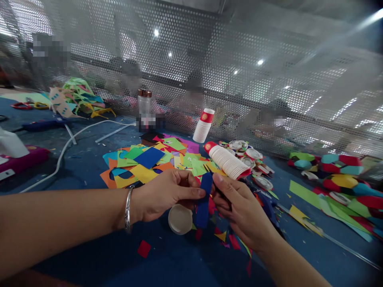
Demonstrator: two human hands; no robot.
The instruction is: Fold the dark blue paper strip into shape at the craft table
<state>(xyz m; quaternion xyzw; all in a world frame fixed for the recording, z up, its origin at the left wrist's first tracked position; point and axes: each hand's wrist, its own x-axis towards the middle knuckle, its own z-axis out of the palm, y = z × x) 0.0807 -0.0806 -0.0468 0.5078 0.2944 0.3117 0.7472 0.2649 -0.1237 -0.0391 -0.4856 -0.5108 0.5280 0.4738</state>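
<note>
My left hand (166, 195), with a silver bangle at the wrist, pinches a blue paper strip (203, 213) between thumb and fingers. The strip stands upright in front of me. My right hand (242, 207) is closed around dark-handled scissors; their narrow blade tips (207, 168) show just behind the strip's top, and the handles are mostly hidden by my fingers. Below my left hand a pale round disc (180, 220), perhaps a paper cup's base, lies on the blue table (113, 259). Colored paper pieces (143, 171) are spread in a pile beyond my hands.
Stacked paper cups (229, 159) lie behind my right hand; another cup stack (203, 127) stands farther back. Cut cup rings (263, 182) and colorful pieces (344, 179) are at right. A jar (145, 104), white cable (61, 157) and glue gun (44, 124) sit left, before a perforated screen (179, 59).
</note>
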